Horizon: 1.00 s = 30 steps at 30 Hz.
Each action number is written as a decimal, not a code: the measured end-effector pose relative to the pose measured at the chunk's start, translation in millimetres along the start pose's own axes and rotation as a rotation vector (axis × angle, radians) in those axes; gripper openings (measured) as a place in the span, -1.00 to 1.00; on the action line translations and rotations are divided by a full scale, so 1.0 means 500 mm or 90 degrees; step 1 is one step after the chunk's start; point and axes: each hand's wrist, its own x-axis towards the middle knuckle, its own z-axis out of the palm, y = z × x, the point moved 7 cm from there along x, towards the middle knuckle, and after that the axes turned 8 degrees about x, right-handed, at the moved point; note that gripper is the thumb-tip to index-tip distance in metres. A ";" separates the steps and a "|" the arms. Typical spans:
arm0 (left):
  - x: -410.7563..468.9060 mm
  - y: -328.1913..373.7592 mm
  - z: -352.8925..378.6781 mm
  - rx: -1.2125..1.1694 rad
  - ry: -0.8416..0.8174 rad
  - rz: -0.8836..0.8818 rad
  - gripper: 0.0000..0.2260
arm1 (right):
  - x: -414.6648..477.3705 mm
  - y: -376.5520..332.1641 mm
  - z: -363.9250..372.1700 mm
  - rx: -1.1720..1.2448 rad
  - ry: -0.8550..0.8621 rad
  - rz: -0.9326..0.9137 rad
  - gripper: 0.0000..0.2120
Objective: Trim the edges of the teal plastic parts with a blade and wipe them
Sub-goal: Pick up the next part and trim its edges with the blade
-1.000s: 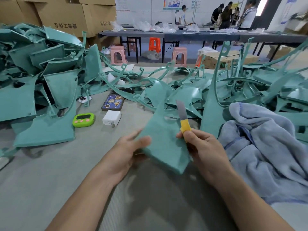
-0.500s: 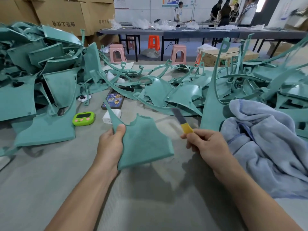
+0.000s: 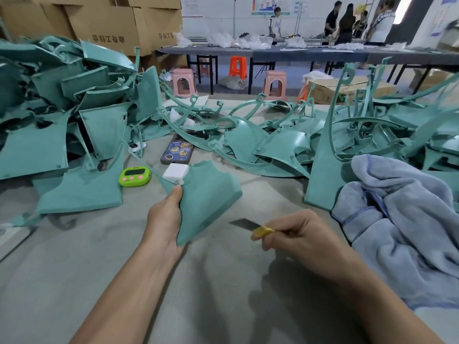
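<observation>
My left hand (image 3: pixel 165 219) grips a flat teal plastic part (image 3: pixel 207 194) by its left edge, thumb on top, holding it above the grey table mat (image 3: pixel 223 281). The part has a notched upper rim and a thin strip running up-left. My right hand (image 3: pixel 301 234) pinches a blade (image 3: pixel 242 223) with a yellow wrapped grip, its steel tip pointing left, a short gap below the part's lower right edge. A blue-grey towel (image 3: pixel 402 219) lies bunched at the right, beside my right hand.
Heaps of teal parts fill the left (image 3: pixel 62 135) and the back right (image 3: pixel 360 135). A green timer (image 3: pixel 134 177), a white charger (image 3: pixel 175 172) and a phone (image 3: pixel 177 149) lie behind the held part. Cardboard boxes, stools, a long table and people stand further back.
My right hand has swung the blade from pointing up to pointing left and dropped lower. The left hand has tilted the part and shifted it slightly right.
</observation>
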 end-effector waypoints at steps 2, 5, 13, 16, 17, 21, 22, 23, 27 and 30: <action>0.001 0.000 0.000 0.004 -0.001 -0.002 -0.78 | 0.003 -0.004 -0.007 0.052 0.033 -0.029 -0.80; 0.004 -0.002 0.001 0.037 -0.009 -0.010 -0.79 | 0.005 0.000 -0.026 0.151 0.158 -0.070 -0.84; 0.000 -0.007 0.003 0.042 -0.007 -0.008 -0.78 | 0.007 0.010 -0.001 0.061 0.063 -0.046 -0.89; 0.004 -0.008 -0.002 0.052 -0.001 -0.008 -0.79 | 0.006 0.004 0.013 0.093 0.029 -0.053 -0.85; 0.006 -0.009 -0.003 0.057 0.000 -0.011 -0.79 | 0.008 0.003 0.014 0.108 0.033 -0.058 -0.85; 0.006 -0.015 0.000 0.038 -0.010 -0.025 -0.86 | 0.014 0.020 -0.005 0.099 0.126 -0.056 -0.72; 0.004 -0.016 0.005 0.013 -0.026 -0.026 -0.86 | 0.014 0.024 -0.011 0.088 0.153 -0.053 -0.70; 0.004 -0.017 0.010 -0.008 -0.042 -0.026 -0.86 | 0.013 0.025 -0.015 0.076 0.173 -0.054 -0.70; -0.001 -0.021 0.034 -0.049 -0.121 -0.045 -0.83 | 0.007 0.035 -0.019 -0.013 0.191 -0.044 -0.80; -0.009 -0.027 0.045 -0.071 -0.148 -0.085 -0.86 | 0.002 0.035 -0.006 -0.091 0.162 -0.039 -0.89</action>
